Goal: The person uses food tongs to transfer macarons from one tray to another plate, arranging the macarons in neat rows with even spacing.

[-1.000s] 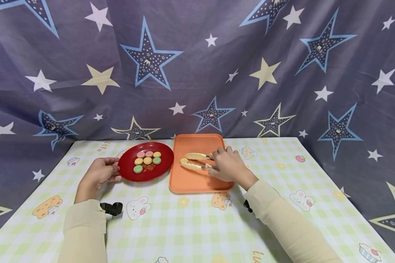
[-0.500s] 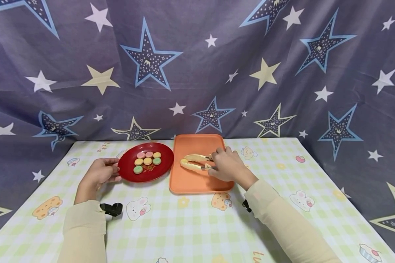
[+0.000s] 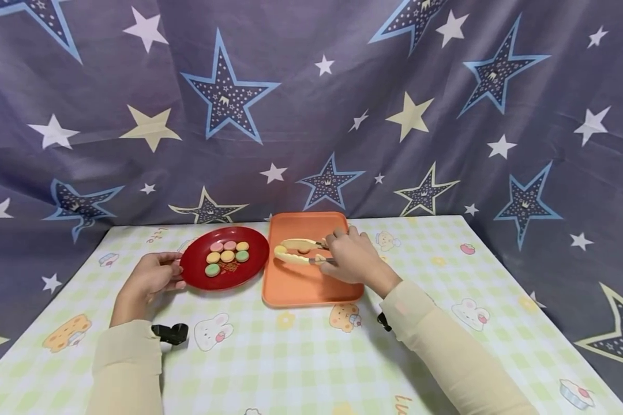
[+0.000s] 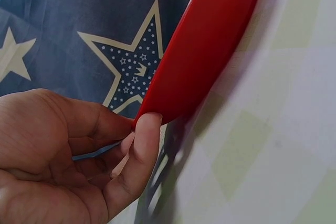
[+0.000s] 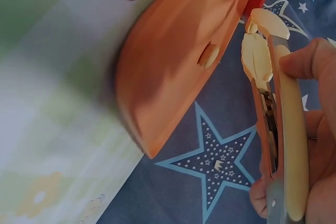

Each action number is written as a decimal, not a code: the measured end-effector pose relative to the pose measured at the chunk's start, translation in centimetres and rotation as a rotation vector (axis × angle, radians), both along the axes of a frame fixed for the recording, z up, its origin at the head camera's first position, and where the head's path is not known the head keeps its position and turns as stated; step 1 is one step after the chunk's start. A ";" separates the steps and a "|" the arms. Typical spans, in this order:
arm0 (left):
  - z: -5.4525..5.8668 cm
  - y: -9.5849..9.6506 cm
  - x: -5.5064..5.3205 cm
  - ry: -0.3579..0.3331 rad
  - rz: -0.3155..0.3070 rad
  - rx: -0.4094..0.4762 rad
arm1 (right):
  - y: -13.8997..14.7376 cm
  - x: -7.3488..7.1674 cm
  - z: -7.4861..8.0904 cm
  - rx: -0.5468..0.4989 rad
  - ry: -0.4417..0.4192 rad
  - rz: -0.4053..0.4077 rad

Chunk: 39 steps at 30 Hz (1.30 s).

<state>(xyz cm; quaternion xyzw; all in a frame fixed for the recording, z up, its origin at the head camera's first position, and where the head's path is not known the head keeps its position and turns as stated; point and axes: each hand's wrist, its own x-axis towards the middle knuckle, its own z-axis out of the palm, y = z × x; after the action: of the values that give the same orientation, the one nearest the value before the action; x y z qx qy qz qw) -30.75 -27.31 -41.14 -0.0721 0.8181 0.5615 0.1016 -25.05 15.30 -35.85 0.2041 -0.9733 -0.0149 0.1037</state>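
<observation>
My left hand (image 3: 153,276) pinches the left rim of a red plate (image 3: 197,271), thumb on one side and fingers on the other. On the plate lie several macarons in pink, yellow and green (image 3: 212,270). With my right hand (image 3: 355,256) I grip tongs (image 5: 294,140) with cream-yellow handles and tips. A yellow macaron (image 3: 280,250) is pinched between the tong tips, over the left part of an orange tray (image 3: 311,291). Another macaron (image 5: 209,55) sits on that tray, seen between the tong arms from the head.
The plate and tray stand side by side near the back of a table with a checked, cartoon-printed cloth (image 3: 270,357). Behind them hangs a purple-grey curtain (image 3: 301,127) with stars. Black wrist cameras (image 3: 170,334) are strapped at both sleeves.
The tongs have closed on the yellow macaron and risen a little, moving slightly left; the other macaron now shows between their arms. My left hand keeps its hold on the plate. The head view shifted slightly.
</observation>
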 end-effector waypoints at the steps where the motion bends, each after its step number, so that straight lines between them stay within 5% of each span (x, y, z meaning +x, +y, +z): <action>1: 0.0 -0.1 0.0 -0.001 0.001 0.001 | -0.2 0.0 0.1 0.004 0.001 0.003; 28: 0.0 -0.1 0.1 0.026 -0.041 0.011 | -5.7 0.2 0.4 0.051 0.052 0.106; 39: 0.1 0.1 0.1 0.023 -0.024 0.001 | -8.2 -0.2 0.2 0.049 0.003 0.132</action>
<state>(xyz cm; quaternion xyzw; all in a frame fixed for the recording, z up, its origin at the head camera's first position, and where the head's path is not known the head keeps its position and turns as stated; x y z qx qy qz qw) -30.62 -27.20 -41.01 -0.0557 0.8196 0.5615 0.0992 -25.29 7.10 -35.69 0.2703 -0.9569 -0.0321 0.1009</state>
